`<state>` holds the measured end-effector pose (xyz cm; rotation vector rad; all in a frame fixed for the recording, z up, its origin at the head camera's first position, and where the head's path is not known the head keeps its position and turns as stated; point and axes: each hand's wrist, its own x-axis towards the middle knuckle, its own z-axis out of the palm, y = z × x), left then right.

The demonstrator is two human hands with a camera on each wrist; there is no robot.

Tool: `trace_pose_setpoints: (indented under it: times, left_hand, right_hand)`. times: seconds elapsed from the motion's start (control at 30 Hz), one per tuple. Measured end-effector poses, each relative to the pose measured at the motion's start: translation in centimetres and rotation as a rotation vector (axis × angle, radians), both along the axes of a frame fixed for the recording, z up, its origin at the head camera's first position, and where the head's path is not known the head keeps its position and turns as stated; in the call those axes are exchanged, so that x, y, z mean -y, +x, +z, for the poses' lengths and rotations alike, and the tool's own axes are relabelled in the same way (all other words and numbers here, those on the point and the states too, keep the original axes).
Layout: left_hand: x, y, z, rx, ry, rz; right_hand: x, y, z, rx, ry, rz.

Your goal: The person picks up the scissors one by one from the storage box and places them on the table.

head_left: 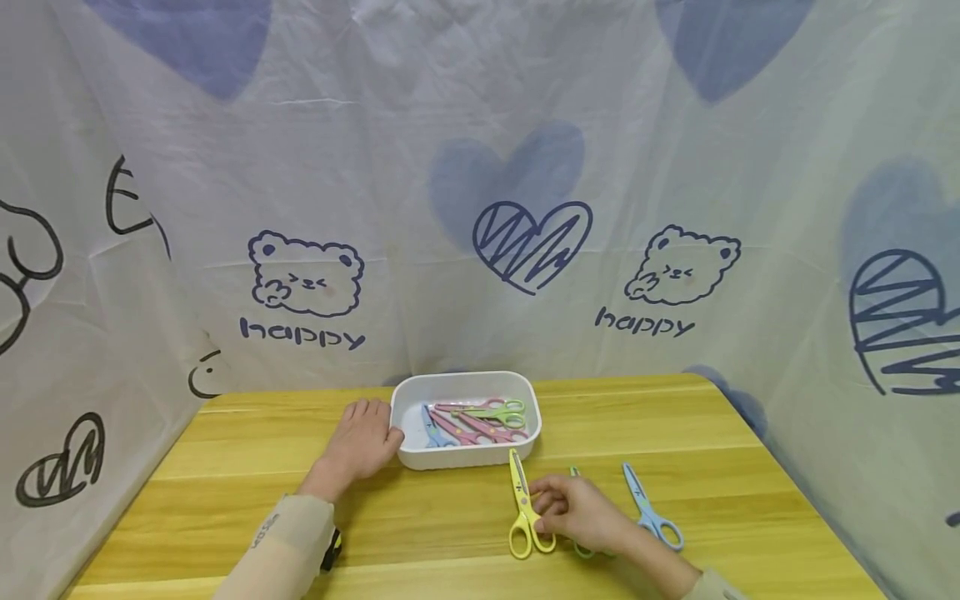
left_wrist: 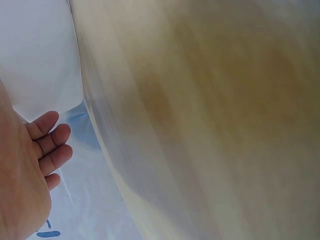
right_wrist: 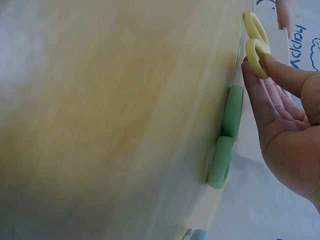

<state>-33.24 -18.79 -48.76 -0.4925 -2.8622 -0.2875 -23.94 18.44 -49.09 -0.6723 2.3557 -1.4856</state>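
Observation:
My right hand (head_left: 581,512) pinches a handle loop of the yellow scissors (head_left: 522,508), whose blades point toward the white bin (head_left: 468,456). In the right wrist view the thumb and a fingertip meet on the yellow loop (right_wrist: 256,59). Green scissors (head_left: 576,550) lie partly hidden under that hand, their green handles (right_wrist: 231,112) showing in the right wrist view. Resting at the bin's left side, my left hand (head_left: 365,437) touches its rim with the thumb. Inside the bin are several pink scissors (head_left: 457,429), green scissors (head_left: 501,412) and blue scissors (head_left: 435,429).
Blue scissors (head_left: 649,508) lie on the wooden table (head_left: 420,533) to the right of my right hand. A black and yellow object (head_left: 332,550) is partly covered by my left sleeve. Behind the table hangs a white printed curtain (head_left: 420,317).

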Motion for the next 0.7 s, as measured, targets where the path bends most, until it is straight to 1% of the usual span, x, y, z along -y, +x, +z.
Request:
trace_pose_setpoints:
  times: [0.1,0.27,0.33,0.57,0.7]
  left_hand:
    - [0.03,-0.06,-0.09,-0.005,0.008,-0.003]
    - [0.23,-0.18,-0.63,-0.046,0.017,-0.021]
    - [0.24,-0.18,-0.68,-0.053,0.019,-0.027]
    - [0.19,-0.07,-0.3,-0.016,0.01,-0.012]
    - [0.16,-0.09,-0.27,0.001,0.002,-0.001]
  right_hand:
    - [0.01,0.03,0.04,-0.019,0.019,0.0]
    - [-0.07,0.08,0.11,-0.037,0.042,0.003]
    - [-0.13,0.05,0.07,-0.046,0.047,0.006]
    - [-0.24,-0.1,-0.2,-0.073,0.072,0.014]
    - [-0.21,-0.12,-0.24,-0.065,0.089,0.016]
